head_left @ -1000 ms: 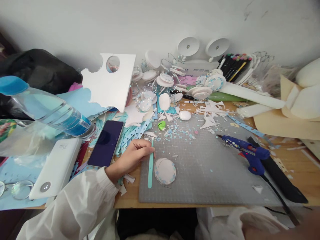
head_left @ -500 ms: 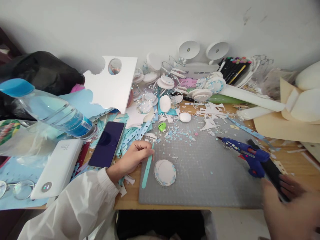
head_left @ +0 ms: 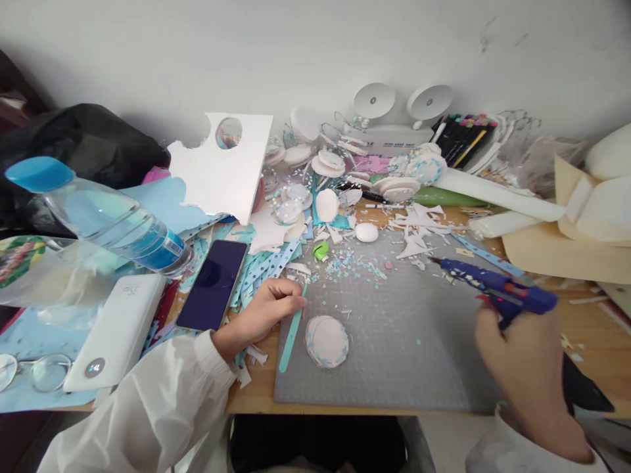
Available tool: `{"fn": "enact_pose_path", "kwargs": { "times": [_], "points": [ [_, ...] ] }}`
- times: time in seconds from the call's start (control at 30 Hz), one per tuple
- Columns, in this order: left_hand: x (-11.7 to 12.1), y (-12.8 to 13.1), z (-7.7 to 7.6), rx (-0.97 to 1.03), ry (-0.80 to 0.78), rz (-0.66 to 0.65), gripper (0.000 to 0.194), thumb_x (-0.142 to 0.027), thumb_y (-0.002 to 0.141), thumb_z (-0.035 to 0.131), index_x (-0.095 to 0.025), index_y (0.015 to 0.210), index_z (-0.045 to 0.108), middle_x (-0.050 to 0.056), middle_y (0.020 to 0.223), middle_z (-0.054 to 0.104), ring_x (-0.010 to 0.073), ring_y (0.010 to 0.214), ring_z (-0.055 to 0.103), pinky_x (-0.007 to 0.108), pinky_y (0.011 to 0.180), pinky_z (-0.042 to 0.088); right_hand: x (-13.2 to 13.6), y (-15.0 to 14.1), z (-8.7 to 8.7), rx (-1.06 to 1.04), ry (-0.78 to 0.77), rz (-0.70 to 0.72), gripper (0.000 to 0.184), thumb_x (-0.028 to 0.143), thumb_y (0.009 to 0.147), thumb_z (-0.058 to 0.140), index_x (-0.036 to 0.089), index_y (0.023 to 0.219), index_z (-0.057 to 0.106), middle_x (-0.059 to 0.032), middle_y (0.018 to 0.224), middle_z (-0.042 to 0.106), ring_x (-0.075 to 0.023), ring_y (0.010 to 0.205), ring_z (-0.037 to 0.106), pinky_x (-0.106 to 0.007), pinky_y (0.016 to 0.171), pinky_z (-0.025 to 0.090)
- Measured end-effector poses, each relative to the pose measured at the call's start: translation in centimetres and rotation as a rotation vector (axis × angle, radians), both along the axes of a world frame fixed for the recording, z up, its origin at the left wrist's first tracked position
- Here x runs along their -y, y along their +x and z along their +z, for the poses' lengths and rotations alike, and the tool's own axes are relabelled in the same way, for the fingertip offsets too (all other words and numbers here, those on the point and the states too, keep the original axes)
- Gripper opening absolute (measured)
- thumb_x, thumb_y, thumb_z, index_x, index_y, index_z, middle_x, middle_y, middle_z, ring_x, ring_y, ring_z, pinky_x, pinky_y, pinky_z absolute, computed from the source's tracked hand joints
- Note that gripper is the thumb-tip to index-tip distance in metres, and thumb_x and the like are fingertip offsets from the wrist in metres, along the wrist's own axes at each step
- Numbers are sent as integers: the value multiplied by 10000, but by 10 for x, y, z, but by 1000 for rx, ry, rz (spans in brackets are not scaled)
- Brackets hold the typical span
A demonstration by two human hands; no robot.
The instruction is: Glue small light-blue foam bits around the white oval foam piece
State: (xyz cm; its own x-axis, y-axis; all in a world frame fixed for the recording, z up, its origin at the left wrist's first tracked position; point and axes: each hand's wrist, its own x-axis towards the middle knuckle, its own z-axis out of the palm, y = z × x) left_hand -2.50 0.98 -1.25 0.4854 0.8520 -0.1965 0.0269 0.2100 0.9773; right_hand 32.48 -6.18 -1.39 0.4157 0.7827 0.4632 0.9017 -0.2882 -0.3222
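My left hand (head_left: 271,304) is closed, thumb against curled fingers, around the upper part of a teal craft stick (head_left: 290,345) with a rounded lower end. The stick slants along the left edge of the grey cutting mat (head_left: 389,374). Just right of it lies a white paper disc (head_left: 327,341) rimmed with pale blue bits. On the right, my right hand (head_left: 520,368) is wrapped round the handle of a blue glue gun (head_left: 503,289), its nozzle pointing left over the mat. A black object (head_left: 584,384) lies partly hidden behind the right wrist.
A phone (head_left: 213,284), a white power bank (head_left: 116,332) and a tilted water bottle (head_left: 108,217) lie at left. Decorated white discs (head_left: 328,164) crowd the back. Paper scraps, a green clip-like piece (head_left: 321,251) and a white oval (head_left: 366,232) sit along the mat's far side.
My right hand has moved left and taken hold of the glue gun, which is now shifted slightly right and up. My left hand and the teal craft stick stay nearly where they were.
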Motion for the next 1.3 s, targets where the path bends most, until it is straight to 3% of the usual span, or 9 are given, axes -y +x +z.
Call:
{"fn": "enact_pose_path", "kwargs": {
  "times": [0.1,0.17,0.3,0.5,0.67,1.03,1.3],
  "points": [
    [-1,0,0,-13,23,-24,389,-267,723,601,-180,473,315,-68,472,265,58,443,229,242,440,144,-20,-18,21,-59,-29,-248,345,495,574,634,286,544,361,-29,462,411,-280,506,499,-411,525,365],
    [-1,0,2,-35,61,-56,397,-260,724,598,-180,469,305,-66,477,260,62,455,241,242,446,156,-34,-32,30,-128,31,-246,362,493,531,685,270,507,401,-29,464,459,-243,489,506,-390,539,387],
    [-1,2,8,-83,168,-138,383,-262,744,567,-178,475,307,-59,491,271,68,482,252,236,460,182,-58,-66,31,-308,123,-13,288,430,533,678,233,499,471,-35,490,535,-201,492,533,-345,541,429],
    [-2,2,10,-111,162,-174,362,-261,738,557,-182,490,306,-60,488,271,69,485,237,228,460,185,-59,-103,9,-460,28,403,254,341,624,582,238,449,430,26,396,458,-126,371,435,-266,404,371],
    [-2,1,7,-111,113,-189,327,-234,741,549,-184,504,329,-56,503,275,76,496,260,231,468,205,-50,-104,-1,-365,18,445,271,324,616,580,235,421,414,30,361,423,-121,346,412,-258,369,337],
    [-1,-1,2,-90,93,-234,337,-221,760,556,-178,520,322,-61,516,258,70,500,227,241,470,169,-47,-105,3,-250,-32,500,313,337,662,546,244,427,361,58,337,324,-97,324,330,-239,366,298],
    [-2,-1,3,-77,99,-234,343,-188,762,550,-181,523,305,-64,524,243,71,505,223,248,478,160,-45,-102,-5,-255,-50,464,276,337,671,537,233,442,421,17,382,464,-127,365,431,-265,406,341]
  ]
}}
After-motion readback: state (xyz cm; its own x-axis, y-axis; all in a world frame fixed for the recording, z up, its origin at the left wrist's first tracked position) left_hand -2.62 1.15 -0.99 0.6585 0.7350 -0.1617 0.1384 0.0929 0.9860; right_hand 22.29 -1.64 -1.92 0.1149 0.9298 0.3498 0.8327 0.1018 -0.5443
